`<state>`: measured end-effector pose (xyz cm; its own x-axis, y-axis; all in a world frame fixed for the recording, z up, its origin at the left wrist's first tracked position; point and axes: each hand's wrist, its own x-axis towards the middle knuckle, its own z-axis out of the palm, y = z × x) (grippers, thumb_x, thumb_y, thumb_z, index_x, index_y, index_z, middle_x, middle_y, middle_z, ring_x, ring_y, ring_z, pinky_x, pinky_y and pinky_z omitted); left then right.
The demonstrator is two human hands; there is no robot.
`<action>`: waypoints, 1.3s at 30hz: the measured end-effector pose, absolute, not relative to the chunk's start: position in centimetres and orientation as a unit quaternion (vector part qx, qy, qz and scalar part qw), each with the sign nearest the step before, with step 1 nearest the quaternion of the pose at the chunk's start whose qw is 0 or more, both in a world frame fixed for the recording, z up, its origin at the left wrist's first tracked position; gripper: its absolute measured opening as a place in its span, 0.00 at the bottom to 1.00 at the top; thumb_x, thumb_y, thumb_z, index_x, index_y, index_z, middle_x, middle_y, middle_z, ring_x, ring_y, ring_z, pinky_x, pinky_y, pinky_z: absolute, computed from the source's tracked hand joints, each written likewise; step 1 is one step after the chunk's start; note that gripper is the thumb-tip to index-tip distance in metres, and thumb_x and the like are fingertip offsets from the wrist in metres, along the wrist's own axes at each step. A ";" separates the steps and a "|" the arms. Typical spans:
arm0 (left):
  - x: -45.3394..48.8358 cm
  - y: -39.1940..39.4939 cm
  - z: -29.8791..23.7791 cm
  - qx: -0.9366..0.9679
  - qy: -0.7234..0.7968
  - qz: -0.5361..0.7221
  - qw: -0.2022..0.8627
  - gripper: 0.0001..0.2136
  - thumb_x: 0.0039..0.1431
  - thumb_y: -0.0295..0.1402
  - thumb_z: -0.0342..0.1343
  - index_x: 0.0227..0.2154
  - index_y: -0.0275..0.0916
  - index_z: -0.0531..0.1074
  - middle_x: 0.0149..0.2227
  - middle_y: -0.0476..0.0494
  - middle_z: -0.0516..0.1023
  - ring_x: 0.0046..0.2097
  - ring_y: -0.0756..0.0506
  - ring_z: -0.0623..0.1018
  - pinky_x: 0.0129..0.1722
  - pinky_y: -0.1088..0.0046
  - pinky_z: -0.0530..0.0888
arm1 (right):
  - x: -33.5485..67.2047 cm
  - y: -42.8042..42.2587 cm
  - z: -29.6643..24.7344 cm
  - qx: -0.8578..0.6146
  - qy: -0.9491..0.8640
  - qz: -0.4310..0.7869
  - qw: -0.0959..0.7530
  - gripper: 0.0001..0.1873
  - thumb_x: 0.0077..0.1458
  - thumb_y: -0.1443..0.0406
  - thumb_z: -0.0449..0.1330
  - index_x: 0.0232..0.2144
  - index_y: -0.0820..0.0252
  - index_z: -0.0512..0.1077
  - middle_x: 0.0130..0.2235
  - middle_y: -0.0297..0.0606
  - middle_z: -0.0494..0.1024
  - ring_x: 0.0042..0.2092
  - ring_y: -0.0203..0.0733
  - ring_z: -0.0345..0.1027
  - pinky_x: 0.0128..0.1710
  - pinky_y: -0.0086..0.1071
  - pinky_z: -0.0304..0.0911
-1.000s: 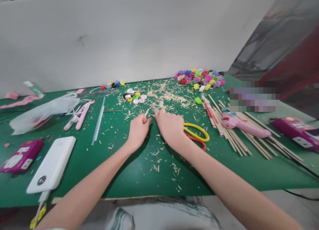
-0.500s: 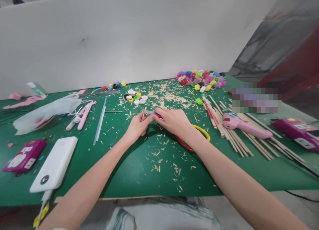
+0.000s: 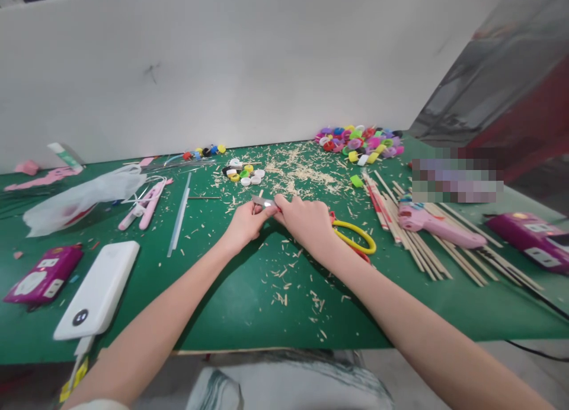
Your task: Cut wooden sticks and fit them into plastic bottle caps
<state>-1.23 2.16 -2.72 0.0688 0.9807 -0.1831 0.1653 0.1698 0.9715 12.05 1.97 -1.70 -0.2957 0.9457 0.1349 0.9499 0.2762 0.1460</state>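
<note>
My right hand (image 3: 306, 217) is closed around the middle of a pair of scissors (image 3: 265, 202). Their metal blade points left past my fingers, and the yellow and red handle loops stick out behind my hand. Pinched in my left hand (image 3: 244, 223) is a short thin wooden stick (image 3: 261, 193), mostly hidden by the fingers. The blade lies against or just beside the stick, by my left thumb. Beyond my hands, pale wood shavings (image 3: 306, 174) cover the green table (image 3: 217, 315). A few coloured caps (image 3: 246, 181) lie close behind my left hand.
A heap of coloured caps (image 3: 355, 142) sits at the back right. Wooden sticks (image 3: 418, 250) and a pink glue gun (image 3: 438, 227) lie to the right. On the left are a white power bank (image 3: 98, 288), a purple power strip (image 3: 44, 275) and a plastic bag (image 3: 84, 197).
The scissors have turned in my right hand: more of the blade's flat and more of the yellow loop show. The blade has shifted slightly across the stick. My left hand has barely moved.
</note>
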 end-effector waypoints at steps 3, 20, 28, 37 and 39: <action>-1.3 2.3 -2.9 0.534 0.562 0.384 0.502 0.18 0.50 0.42 0.59 0.22 0.40 0.56 0.14 0.62 0.51 0.14 0.59 0.48 0.15 0.79 0.46 | 11.6 1.7 -2.2 -0.615 -0.782 -0.095 0.024 0.22 0.66 0.54 0.38 0.45 0.58 0.67 0.33 0.47 0.78 0.32 0.44 0.73 0.25 0.28 0.45; -0.6 2.6 -3.9 0.522 0.598 0.429 0.431 0.21 0.53 0.51 0.54 0.20 0.40 0.56 0.14 0.60 0.50 0.16 0.56 0.52 0.17 0.77 0.50 | 10.0 1.3 -1.8 -0.652 -0.756 -0.018 0.046 0.23 0.67 0.59 0.36 0.42 0.63 0.68 0.33 0.48 0.79 0.34 0.46 0.75 0.27 0.29 0.53; -0.9 2.1 -3.0 0.497 0.513 0.425 0.556 0.20 0.53 0.44 0.58 0.24 0.43 0.51 0.16 0.62 0.47 0.14 0.58 0.50 0.14 0.81 0.45 | 11.7 2.8 -0.9 -0.608 -0.792 -0.049 0.017 0.21 0.66 0.55 0.39 0.47 0.57 0.66 0.35 0.46 0.79 0.36 0.46 0.75 0.28 0.29 0.52; -0.2 1.3 -2.8 0.543 0.618 0.427 0.376 0.18 0.53 0.31 0.57 0.18 0.39 0.50 0.15 0.59 0.51 0.19 0.57 0.51 0.19 0.79 0.49 | 11.8 3.6 -2.2 -0.687 -0.720 -0.048 0.080 0.27 0.66 0.58 0.35 0.42 0.68 0.70 0.31 0.53 0.78 0.32 0.45 0.74 0.27 0.30 0.54; -0.1 1.2 -3.2 0.559 0.611 0.443 0.343 0.19 0.52 0.31 0.56 0.18 0.39 0.50 0.16 0.58 0.51 0.20 0.57 0.52 0.20 0.79 0.51 | 13.0 3.8 -1.8 -0.712 -0.693 -0.065 0.089 0.28 0.66 0.58 0.34 0.41 0.69 0.70 0.32 0.54 0.78 0.33 0.46 0.74 0.28 0.30 0.53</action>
<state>-0.13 1.20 -3.15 -0.1393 0.9872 0.0774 0.3800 -0.0189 0.9248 12.98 3.78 -1.79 0.0304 0.9761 0.2153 0.9991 -0.0230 -0.0368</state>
